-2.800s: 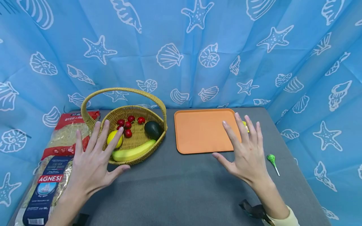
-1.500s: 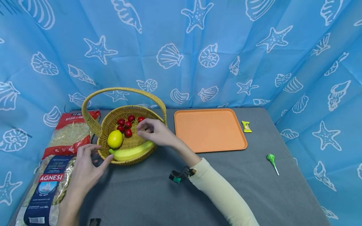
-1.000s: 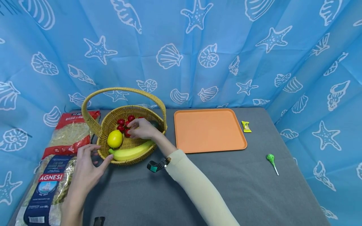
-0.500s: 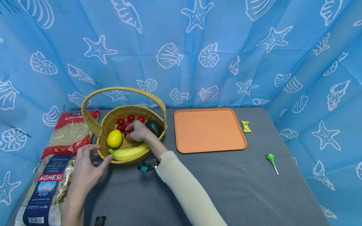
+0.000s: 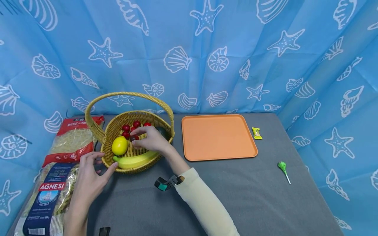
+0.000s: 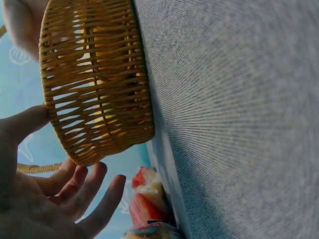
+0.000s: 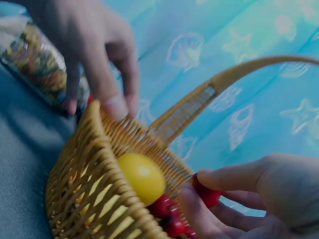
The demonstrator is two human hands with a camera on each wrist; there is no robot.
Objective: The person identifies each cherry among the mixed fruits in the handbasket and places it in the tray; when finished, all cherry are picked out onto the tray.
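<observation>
A wicker basket (image 6: 94, 94) with a tall handle stands at the left of the table. My left hand (image 5: 93, 177) holds its left rim, thumb at the front and fingers round the end. Inside lie a lemon (image 5: 119, 145), a banana (image 5: 136, 160), several red cherries (image 5: 126, 127) and a dark avocado (image 5: 163, 132), partly hidden by my right hand (image 5: 153, 141). That hand reaches over the basket's right side. Between its thumb and index finger it pinches one cherry (image 7: 207, 193), lifted just above the others beside the lemon in the right wrist view.
An orange tray (image 5: 218, 137) lies right of the basket. Beyond it are a yellow wrapped candy (image 5: 257, 133) and a green lollipop (image 5: 282, 166). Two food bags, one a pasta bag (image 5: 48, 196), lie at the left edge. A blue curtain (image 5: 200, 65) hangs behind the table.
Both hands came from open above the table to the basket; the left took its rim. The right reached among the cherries, pinched one and has drawn back slightly to the right.
</observation>
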